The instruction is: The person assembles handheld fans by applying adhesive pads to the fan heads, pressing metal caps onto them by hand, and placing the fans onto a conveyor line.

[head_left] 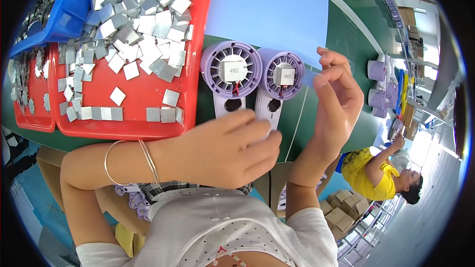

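Observation:
Two purple-and-white handheld fans lie side by side, the left fan larger in view than the right fan. Each open round head shows radial fins, a silvery square block in the middle and red wire below it. Over their lower handles is my left hand, slightly blurred, its fingers curled; its thumb and whatever it may hold are hidden. My right hand is raised beside the right fan, thumb and index finger pinching a small translucent bluish film. That film hangs close to the fan head's rim.
A red tray at left holds many silver square plates. A blue bin overlaps its far left corner. Behind the fans lies a light-blue sheet on the green tabletop. At right are purple parts and a person in yellow.

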`<state>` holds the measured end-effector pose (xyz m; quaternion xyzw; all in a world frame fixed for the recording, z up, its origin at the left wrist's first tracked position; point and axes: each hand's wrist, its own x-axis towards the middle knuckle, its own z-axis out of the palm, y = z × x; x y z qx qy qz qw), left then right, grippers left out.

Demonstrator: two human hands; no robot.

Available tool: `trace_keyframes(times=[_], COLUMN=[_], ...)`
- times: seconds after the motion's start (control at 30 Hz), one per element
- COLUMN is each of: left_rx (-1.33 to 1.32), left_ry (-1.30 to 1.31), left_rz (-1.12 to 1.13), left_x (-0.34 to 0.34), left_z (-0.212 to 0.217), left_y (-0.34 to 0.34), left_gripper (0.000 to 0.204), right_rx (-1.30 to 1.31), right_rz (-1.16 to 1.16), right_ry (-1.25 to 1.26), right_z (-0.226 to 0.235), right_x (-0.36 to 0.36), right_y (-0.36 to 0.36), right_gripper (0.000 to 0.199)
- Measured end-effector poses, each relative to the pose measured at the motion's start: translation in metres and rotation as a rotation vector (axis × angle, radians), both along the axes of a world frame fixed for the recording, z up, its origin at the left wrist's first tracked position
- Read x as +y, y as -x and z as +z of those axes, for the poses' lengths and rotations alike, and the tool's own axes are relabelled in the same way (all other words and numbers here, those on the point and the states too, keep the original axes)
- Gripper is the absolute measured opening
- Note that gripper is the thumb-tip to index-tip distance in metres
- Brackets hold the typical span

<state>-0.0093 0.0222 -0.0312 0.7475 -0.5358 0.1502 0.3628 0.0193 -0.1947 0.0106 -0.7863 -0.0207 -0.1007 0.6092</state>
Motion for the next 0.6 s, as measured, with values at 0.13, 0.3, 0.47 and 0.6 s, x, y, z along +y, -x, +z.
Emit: trace_keyframes(times=[0.13,0.3,0.47,0.6], left_rx=[-0.172,-0.135,-0.109,-0.097], left_ry=[-0.145,-0.169,-0.165,-0.171], left_rz=[-0.026,-0.035,-0.038,-0.041], left_x=[-0.001,-0.002,-0.003,-0.003], left_z=[-0.016,-0.020,-0.019,-0.019], left_y=[0.012,0.014,0.014,0.014], left_gripper=[0.024,0.023,0.021,0.020], right_rx=[0.056,0.066,0.050,0.053], right_rz=[0.075,0.076,0.019,0.001], right_ry=[0.004,0.104,0.149,0.133], right_z=[-0.004,-0.006,-0.011,-0.013], right_x=[0.007,0.012,0.011,0.010], right_y=[0.001,0.002,0.002,0.001], right_gripper=[0.006,0.007,0.008,0.009])
